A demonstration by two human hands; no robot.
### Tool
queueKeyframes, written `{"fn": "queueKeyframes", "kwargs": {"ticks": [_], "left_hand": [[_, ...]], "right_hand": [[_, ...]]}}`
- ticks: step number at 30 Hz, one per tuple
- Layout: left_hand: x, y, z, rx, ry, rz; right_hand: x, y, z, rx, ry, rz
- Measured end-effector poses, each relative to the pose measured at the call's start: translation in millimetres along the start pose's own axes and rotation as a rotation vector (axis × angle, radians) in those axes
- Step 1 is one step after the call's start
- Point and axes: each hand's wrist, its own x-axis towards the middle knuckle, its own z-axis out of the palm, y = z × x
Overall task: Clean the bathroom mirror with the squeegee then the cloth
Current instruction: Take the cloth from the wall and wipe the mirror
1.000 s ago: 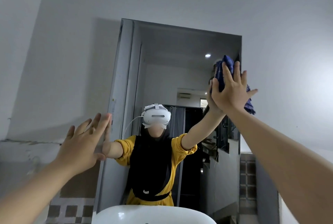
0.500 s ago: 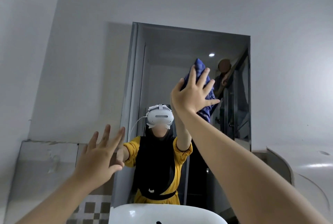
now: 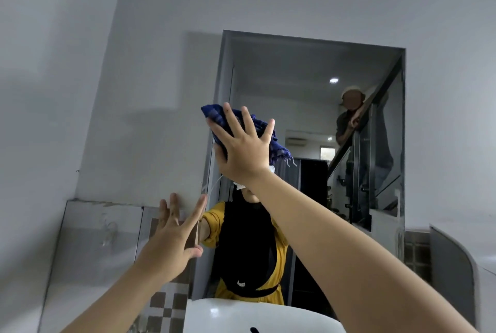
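Item: cloth [image 3: 257, 128], dark blue with a fine check and a fringed edge. We press it flat against the mirror [image 3: 308, 69] with our right hand [image 3: 243, 150], near the mirror's left edge and at about mid-height. The fingers [image 3: 248, 118] of that hand are spread wide over the cloth, palm on it, not curled round it; the cloth sticks out above the fingertips and to the right of the palm, where the fringe hangs.

Item: left hand [image 3: 171, 241], lower and to the left, at the mirror's left edge where glass meets wall [image 3: 161, 64]. Its fingers are open and splayed and carry nothing; whether the palm touches the surface we cannot tell.

Item: mirror, tall and rectangular, fixed to a pale grey wall. In it we see our own reflection in yellow sleeves and a dark front, and a second person leaning on a stair rail at upper right.

Item: basin [image 3: 214, 314], white, below the mirror at the bottom edge. A small dark thing shows at its lower rim; what it is we cannot tell.

Item: checked tiles [image 3: 167, 306], brown and white, left of the basin.

Writing: none that we can read.
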Motion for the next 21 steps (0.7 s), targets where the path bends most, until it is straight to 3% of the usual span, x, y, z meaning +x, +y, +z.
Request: {"fn": "queueKeyframes", "kwargs": {"ticks": [4,9,21], "left_hand": [[1,4,4,0.058,0.016,-0.056],[0,4,5,0.073,0.031,-0.069],[2,-3,9,0.029,0.095,0.021]], "right_hand": [[-17,32,-10,-0.088,-0.058,-0.159],[-40,84,-28,-0.151,-0.051,-0.073],[-121,224,-69,-0.199,0.03,0.446]]}}
